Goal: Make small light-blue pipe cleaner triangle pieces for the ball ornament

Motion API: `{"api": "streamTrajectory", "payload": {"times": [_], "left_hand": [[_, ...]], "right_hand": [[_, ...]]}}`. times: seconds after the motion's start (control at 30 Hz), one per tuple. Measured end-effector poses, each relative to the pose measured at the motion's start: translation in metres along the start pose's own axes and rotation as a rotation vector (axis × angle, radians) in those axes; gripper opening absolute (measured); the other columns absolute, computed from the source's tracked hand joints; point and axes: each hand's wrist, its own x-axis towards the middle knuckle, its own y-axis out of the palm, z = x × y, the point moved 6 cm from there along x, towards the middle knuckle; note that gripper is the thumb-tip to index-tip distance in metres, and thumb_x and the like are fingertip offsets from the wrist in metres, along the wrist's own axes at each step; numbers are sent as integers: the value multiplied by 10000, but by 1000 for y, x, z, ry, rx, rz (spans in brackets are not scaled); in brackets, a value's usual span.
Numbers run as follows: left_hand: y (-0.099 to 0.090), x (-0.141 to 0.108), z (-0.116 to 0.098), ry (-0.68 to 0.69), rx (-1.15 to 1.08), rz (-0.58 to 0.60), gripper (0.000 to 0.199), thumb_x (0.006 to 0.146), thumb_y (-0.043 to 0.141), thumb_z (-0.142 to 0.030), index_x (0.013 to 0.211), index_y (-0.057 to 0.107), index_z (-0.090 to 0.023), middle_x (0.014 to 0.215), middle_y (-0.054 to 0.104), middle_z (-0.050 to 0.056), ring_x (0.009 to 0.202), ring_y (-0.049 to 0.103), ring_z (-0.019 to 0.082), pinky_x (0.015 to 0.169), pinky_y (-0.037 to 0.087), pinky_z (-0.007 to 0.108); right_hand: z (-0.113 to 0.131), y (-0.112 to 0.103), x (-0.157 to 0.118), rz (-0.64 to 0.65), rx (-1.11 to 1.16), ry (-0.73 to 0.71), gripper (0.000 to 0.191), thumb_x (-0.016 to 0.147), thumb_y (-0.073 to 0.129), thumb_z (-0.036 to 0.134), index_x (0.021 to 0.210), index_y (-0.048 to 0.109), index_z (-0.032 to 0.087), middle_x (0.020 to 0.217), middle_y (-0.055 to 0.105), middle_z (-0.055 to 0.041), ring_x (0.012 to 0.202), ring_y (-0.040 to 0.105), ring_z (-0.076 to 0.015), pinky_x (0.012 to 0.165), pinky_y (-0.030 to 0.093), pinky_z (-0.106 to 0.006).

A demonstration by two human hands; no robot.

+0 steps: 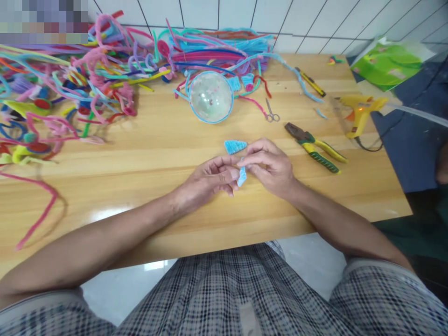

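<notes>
Between my two hands is a small light-blue pipe cleaner piece [242, 177], folded or coiled and partly hidden by fingers. The thumb and fingers of my left hand [217, 176] pinch it from the left. On its right side, the fingertips of my right hand [271, 165] close on its upper end. Just beyond my fingers lies a flat blue wedge of pipe cleaner [235, 147] on the wooden table [168, 154]. A clear bowl [211, 98] with a blue rim stands farther back.
Combination pliers [315, 147], small scissors [271, 112] and a yellow utility knife [311, 82] lie to the right. A yellow glue gun [360, 112] sits at the right edge, its cord trailing. Piled pipe cleaners [101, 70] cover the back left. A green package [387, 63] is at back right.
</notes>
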Motion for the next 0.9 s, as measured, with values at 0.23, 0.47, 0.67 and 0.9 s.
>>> {"api": "streamTrajectory", "payload": {"times": [0.23, 0.47, 0.67, 0.9], "left_hand": [[-9, 0, -6, 100, 38, -160, 395, 831, 1053, -448, 996, 789, -204, 818, 801, 9, 688, 752, 135, 653, 639, 264], [-20, -5, -17, 466, 632, -183, 160, 1028, 770, -213, 1186, 793, -228, 1040, 808, 52, 776, 734, 148, 728, 618, 306], [-1, -10, -17, 674, 1235, 41, 351, 1035, 557, -46, 1216, 792, -234, 1309, 829, 125, 1231, 767, 261, 1070, 607, 442], [-10, -5, -20, 593, 1357, -25, 366, 1062, 527, -101, 1250, 804, -250, 1249, 869, 105, 1093, 772, 267, 1008, 552, 441]], "right_hand": [[-18, 15, -10, -60, 289, 351, 212, 1032, 826, 476, 1051, 778, 271, 985, 814, -22, 869, 762, -190, 809, 648, -358], [-35, 5, -7, -139, 280, 498, 205, 962, 872, 433, 988, 759, 264, 897, 794, 7, 803, 730, -173, 780, 626, -340], [-33, 10, -7, -90, 236, 469, 243, 980, 846, 492, 984, 761, 265, 930, 801, -5, 826, 711, -186, 797, 617, -358], [-7, 9, -2, 174, -7, 171, 27, 1002, 761, 259, 983, 758, 279, 970, 777, -22, 915, 729, -226, 867, 615, -407]]}}
